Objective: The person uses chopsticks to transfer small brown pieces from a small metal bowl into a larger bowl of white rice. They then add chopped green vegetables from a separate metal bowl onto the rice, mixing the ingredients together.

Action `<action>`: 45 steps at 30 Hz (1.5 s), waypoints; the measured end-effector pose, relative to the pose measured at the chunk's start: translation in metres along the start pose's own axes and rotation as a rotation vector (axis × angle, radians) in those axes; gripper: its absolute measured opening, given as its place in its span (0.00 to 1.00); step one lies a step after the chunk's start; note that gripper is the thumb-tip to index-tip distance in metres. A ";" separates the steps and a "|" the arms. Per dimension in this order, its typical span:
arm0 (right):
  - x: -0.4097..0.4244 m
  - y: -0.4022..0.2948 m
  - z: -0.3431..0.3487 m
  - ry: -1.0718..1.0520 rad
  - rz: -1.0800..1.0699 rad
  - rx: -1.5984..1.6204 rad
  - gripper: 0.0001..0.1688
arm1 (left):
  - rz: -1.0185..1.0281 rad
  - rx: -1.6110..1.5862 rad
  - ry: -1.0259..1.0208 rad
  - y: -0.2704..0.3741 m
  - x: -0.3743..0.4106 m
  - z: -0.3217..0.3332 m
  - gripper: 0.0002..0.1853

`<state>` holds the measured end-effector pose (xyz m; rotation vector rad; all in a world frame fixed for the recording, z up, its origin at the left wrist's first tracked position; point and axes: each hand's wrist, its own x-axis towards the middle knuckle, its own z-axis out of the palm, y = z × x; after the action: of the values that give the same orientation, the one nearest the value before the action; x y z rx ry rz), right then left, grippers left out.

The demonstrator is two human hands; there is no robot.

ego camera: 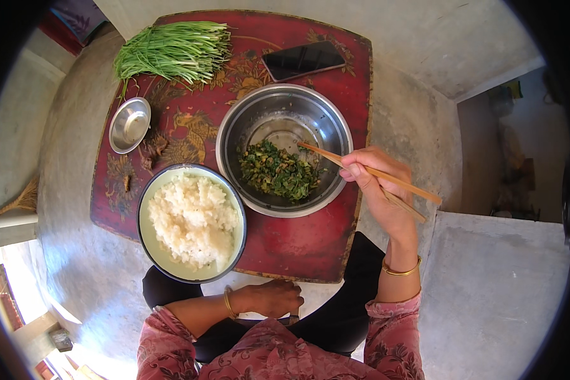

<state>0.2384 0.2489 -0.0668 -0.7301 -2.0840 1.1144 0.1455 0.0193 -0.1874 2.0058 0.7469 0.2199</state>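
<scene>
My right hand (pixel 379 190) holds a pair of wooden chopsticks (pixel 403 184), their tips over the inside of a stainless steel basin (pixel 224 164). Chopped green leafy vegetables (pixel 282 173) lie in the near part of that basin. To its left, an enamel bowl (pixel 144 228) with a dark rim holds cooked white rice (pixel 192 216) and overlaps the table's near left edge. My left hand (pixel 270 298) rests low in front of my body, below the table edge, its fingers curled. Whether it grips anything is hidden; a small dark item (pixel 294 318) shows just under it.
The red painted table (pixel 294 242) also bears a bunch of green stalks (pixel 175 52), a smartphone (pixel 304 60), a small metal bowl (pixel 130 125) and brown root-like pieces (pixel 152 149). A straw broom (pixel 23 197) stands far left. A pale wall (pixel 437 38) rises behind the table.
</scene>
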 end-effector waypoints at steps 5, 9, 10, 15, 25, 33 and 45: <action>-0.008 -0.019 -0.012 -0.104 0.062 -0.036 0.04 | -0.009 -0.023 0.002 -0.001 0.000 0.000 0.09; -0.007 -0.020 -0.010 0.058 0.110 0.025 0.05 | -0.013 -0.021 -0.007 0.000 0.001 0.000 0.09; -0.005 -0.015 -0.010 0.060 0.090 -0.023 0.05 | -0.010 -0.015 -0.018 0.000 0.001 -0.003 0.09; -0.012 -0.022 -0.015 -0.136 0.082 -0.070 0.04 | -0.028 -0.025 -0.010 0.001 0.001 -0.001 0.09; -0.013 -0.033 -0.015 -0.095 0.198 0.023 0.06 | 0.144 -0.564 0.343 0.015 0.004 -0.019 0.12; -0.015 -0.024 -0.021 0.036 0.214 0.381 0.10 | 0.075 -0.897 0.420 0.021 -0.002 -0.031 0.11; -0.014 0.034 -0.001 -0.052 0.453 0.777 0.18 | -0.031 -1.057 0.478 0.022 -0.016 -0.021 0.11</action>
<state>0.2533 0.2558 -0.0992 -0.7791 -1.3467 2.0324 0.1330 0.0173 -0.1556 0.9309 0.7241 0.8905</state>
